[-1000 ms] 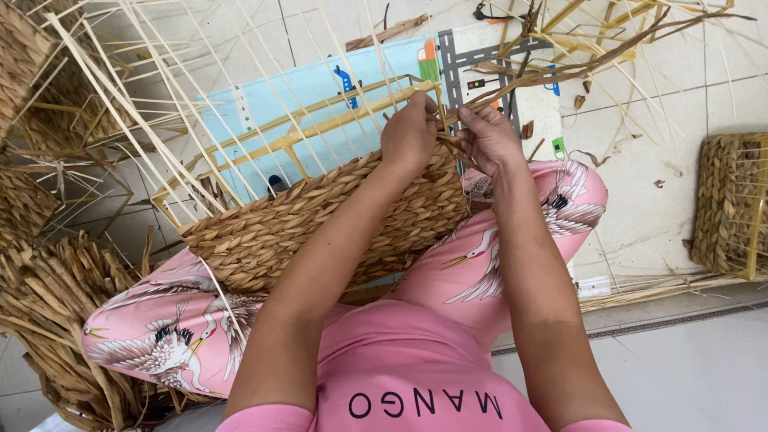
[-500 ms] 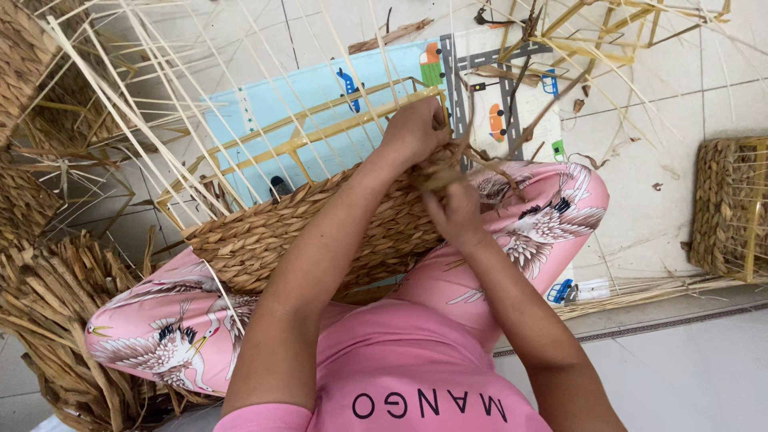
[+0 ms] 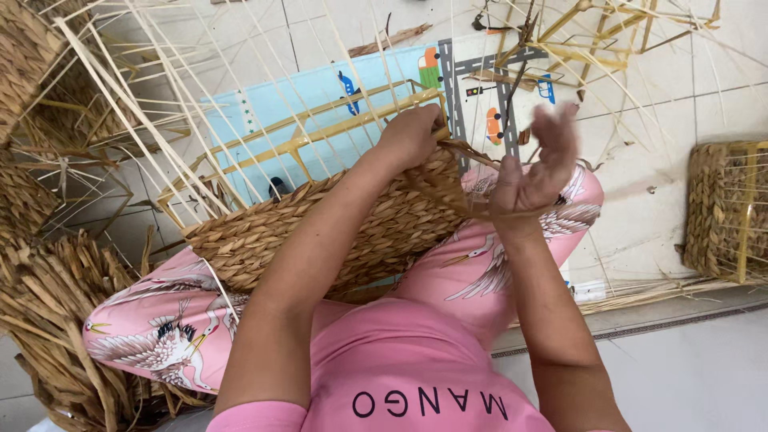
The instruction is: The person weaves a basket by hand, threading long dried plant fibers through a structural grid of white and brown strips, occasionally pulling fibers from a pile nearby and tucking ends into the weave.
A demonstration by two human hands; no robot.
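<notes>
- The left hand point(image 3: 412, 136) was clenched on the far rim of the half-woven basket point(image 3: 320, 228), fingers curled over the weave.
- The right hand point(image 3: 534, 172) was lifted just clear of the rim, blurred, fingers loosely spread; a flat fibre strand point(image 3: 460, 204) ran from the rim to its heel, though whether the fingers pinched it could not be told.
- The basket lay tilted across the pink bird-print trousers point(image 3: 160, 328), its long axis running from lower left to upper right, the woven part nearest the person.
- Its bare yellow wire frame point(image 3: 320, 132) stuck out beyond the weave, pointing away to the upper left.
- Loose pale reed strips point(image 3: 144, 120) crossed over the frame and crowded the left side.
- Under the frame lay a light-blue play mat point(image 3: 264, 108) with a grey road and small coloured cars printed on it.
- A heap of dried fibre point(image 3: 48, 320) sat at the lower left.
- Another woven basket point(image 3: 728, 212) stood well apart on the right, on the white tiled floor point(image 3: 640, 160).
</notes>
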